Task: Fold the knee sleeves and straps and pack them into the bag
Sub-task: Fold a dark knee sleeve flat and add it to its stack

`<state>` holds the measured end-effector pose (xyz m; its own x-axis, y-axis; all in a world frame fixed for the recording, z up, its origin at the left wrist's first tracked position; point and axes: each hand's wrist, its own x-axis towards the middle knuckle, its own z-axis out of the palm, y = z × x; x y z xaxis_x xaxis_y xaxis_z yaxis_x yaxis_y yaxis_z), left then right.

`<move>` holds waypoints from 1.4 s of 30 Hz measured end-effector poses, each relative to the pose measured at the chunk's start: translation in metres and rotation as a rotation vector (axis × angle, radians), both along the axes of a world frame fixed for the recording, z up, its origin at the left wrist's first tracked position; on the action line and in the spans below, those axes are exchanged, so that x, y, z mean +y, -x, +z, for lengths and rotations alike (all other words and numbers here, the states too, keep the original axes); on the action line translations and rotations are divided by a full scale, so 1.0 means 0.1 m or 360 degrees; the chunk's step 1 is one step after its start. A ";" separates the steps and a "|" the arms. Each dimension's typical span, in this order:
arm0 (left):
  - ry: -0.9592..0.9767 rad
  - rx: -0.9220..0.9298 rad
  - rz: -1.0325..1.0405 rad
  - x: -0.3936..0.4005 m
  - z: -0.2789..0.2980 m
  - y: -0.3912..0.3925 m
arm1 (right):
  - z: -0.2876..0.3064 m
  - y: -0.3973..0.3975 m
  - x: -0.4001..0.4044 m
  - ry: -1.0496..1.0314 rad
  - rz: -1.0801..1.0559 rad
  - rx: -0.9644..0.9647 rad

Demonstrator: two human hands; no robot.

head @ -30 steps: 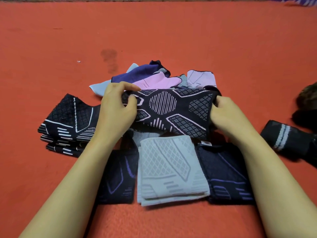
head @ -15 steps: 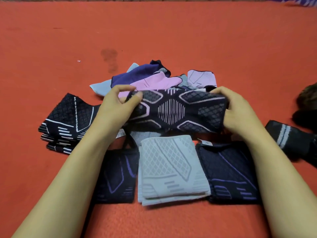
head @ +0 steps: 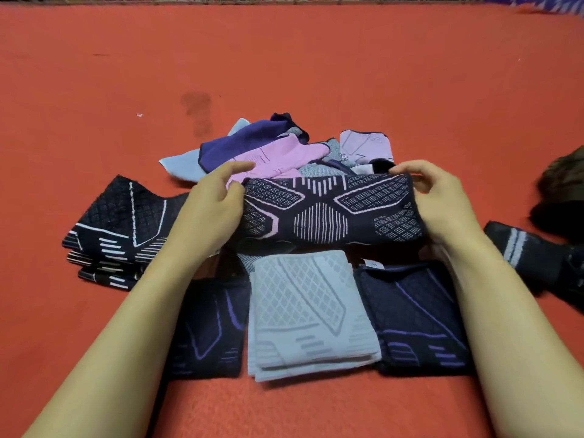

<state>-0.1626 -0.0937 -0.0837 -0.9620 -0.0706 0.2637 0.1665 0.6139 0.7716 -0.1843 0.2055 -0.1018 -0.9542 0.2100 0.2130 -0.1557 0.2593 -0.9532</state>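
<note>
A black knee sleeve with a pink pattern [head: 328, 213] lies crosswise in the middle of the red surface, doubled over. My left hand [head: 215, 210] grips its left end, thumb raised. My right hand [head: 442, 200] pinches its upper right corner. In front of it sit a folded grey sleeve [head: 309, 311] and two folded navy sleeves, one on the left [head: 208, 330] and one on the right [head: 417, 317]. A stack of black sleeves with white lines [head: 120, 229] lies to the left. A black strap with grey stripes [head: 524, 251] lies to the right.
Behind the held sleeve is a loose pile of purple, pink and pale blue sleeves [head: 262, 150]. A dark, blurred object [head: 562, 191] sits at the right edge. The red surface [head: 316, 58] stretches far back to a railing.
The black and pink sleeve has been turned over along its length, and it now shows the striped hexagon lower down. Both hands moved to its far corners.
</note>
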 end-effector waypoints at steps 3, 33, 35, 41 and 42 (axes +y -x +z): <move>-0.0041 0.0010 -0.0035 0.00 0.05 0.00 | 0.05 -0.01 0.02 0.0222 0.0021 0.0055; -0.0079 -0.0002 0.0185 -0.03 -0.26 0.19 | -0.07 0.05 0.01 -0.0820 0.0115 -0.0281; -0.0134 0.0003 0.0186 -0.02 -0.27 0.19 | 0.01 0.01 -0.01 -0.0827 -0.0018 -0.0141; 0.0224 0.0020 -0.0050 -0.04 -0.27 0.16 | -0.02 -0.04 -0.13 -0.0231 0.0092 -0.0330; 0.0267 0.0021 -0.0080 -0.03 -0.27 0.15 | -0.01 -0.03 -0.13 0.0041 0.0084 -0.0304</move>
<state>-0.1775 -0.0968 -0.1103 -0.9595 0.0232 0.2807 0.2096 0.7244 0.6568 -0.1815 0.1920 -0.1028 -0.9866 0.1614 0.0221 0.0160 0.2309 -0.9728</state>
